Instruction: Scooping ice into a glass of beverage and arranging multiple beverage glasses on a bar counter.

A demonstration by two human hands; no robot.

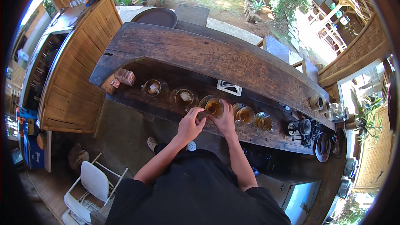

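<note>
A clear glass cup of amber drink [213, 106] stands on a glass saucer [201, 102] on the counter's lower shelf. My left hand [191, 127] is closed, thumb and fingers at the near left rim of the saucer. From the right, my right hand [225, 121] curls round the saucer's edge, close against the cup. To the left are two more glass cups on saucers, one nearer [183, 97] and one farther [152, 87], each with a pale lump in it. On the right are another cup of amber drink [245, 115] and a cluster of glass cups [264, 122].
A raised dark wooden bar top [200, 56] runs along the far side. A white-framed stand [229, 87] and a block-like packet [124, 76] lie on the shelf. Black equipment [301, 129] occupies the right end. A white chair [94, 181] stands behind left.
</note>
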